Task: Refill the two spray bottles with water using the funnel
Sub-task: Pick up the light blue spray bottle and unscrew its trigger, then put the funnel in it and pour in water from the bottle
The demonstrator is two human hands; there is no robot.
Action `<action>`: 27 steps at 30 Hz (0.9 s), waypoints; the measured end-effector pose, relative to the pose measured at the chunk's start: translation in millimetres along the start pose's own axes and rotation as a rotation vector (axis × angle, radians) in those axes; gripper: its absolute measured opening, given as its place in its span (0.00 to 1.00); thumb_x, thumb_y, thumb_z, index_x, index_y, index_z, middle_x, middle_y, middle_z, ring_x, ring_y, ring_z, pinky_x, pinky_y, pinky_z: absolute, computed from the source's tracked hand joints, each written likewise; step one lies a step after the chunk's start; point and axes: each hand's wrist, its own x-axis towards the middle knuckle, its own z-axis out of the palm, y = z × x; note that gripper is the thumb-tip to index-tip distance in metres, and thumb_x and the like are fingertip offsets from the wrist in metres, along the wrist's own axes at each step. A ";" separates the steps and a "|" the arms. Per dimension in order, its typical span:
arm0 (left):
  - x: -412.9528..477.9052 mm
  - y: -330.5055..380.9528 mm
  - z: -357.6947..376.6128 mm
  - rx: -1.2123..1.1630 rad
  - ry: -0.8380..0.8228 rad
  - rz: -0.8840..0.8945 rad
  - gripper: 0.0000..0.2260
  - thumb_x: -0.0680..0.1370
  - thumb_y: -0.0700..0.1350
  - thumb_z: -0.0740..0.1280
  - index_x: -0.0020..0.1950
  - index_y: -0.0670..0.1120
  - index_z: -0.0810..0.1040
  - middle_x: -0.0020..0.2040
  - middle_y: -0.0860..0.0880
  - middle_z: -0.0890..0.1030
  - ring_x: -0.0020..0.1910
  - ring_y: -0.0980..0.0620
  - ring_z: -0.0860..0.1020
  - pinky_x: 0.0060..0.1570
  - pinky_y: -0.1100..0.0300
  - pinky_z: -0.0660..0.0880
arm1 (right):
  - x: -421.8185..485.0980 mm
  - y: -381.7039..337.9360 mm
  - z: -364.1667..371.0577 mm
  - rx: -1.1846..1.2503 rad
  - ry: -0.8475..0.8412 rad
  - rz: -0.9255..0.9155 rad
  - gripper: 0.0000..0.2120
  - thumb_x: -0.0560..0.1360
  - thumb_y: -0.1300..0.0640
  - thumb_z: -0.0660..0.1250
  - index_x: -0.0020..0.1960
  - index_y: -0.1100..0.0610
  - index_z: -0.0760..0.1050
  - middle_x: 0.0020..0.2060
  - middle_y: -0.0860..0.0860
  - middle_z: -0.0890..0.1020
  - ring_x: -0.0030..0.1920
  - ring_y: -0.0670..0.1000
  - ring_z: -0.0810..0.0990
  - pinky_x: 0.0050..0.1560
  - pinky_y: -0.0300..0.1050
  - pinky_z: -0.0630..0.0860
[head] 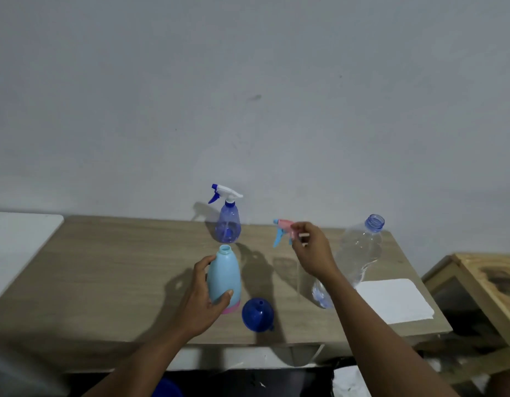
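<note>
My left hand [203, 293] grips a light blue spray bottle [223, 277] with a pink base, standing upright on the wooden table [110, 270] with its neck open. My right hand [312, 250] holds the bottle's pink and blue trigger head [282, 232] in the air, right of the bottle, its thin tube hanging down. A second spray bottle [228, 222], translucent blue with a white and blue trigger head on, stands behind near the wall. The dark blue funnel [257, 314] lies wide mouth down on the table, right of the light blue bottle.
A large clear water bottle [359, 253] with an open blue neck stands at the right, partly behind my right arm. A white cloth [394, 300] lies on the table's right front corner. A wooden frame [488, 285] stands to the right, and a white surface [16, 239] at the left.
</note>
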 end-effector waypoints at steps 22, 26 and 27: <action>-15.6 -76.7 26.0 0.136 -0.029 0.051 0.34 0.74 0.44 0.73 0.74 0.46 0.58 0.76 0.47 0.62 0.73 0.52 0.66 0.68 0.59 0.69 | -27.6 131.2 56.7 -0.217 -0.125 0.390 0.10 0.79 0.63 0.65 0.60 0.60 0.77 0.48 0.52 0.82 0.48 0.52 0.81 0.40 0.33 0.71; -18.4 -76.7 23.1 0.139 -0.044 0.075 0.32 0.75 0.41 0.71 0.74 0.45 0.59 0.76 0.45 0.62 0.74 0.51 0.65 0.70 0.60 0.67 | -44.3 119.1 52.6 -0.237 -0.070 0.315 0.11 0.79 0.64 0.65 0.61 0.58 0.78 0.53 0.53 0.83 0.51 0.50 0.81 0.50 0.39 0.73; -18.3 -76.0 22.1 0.134 -0.048 0.075 0.31 0.75 0.41 0.71 0.74 0.44 0.60 0.76 0.45 0.63 0.74 0.51 0.65 0.69 0.58 0.68 | -53.0 111.5 50.9 -0.238 -0.059 0.267 0.10 0.79 0.65 0.64 0.58 0.57 0.78 0.51 0.52 0.82 0.49 0.48 0.80 0.49 0.39 0.73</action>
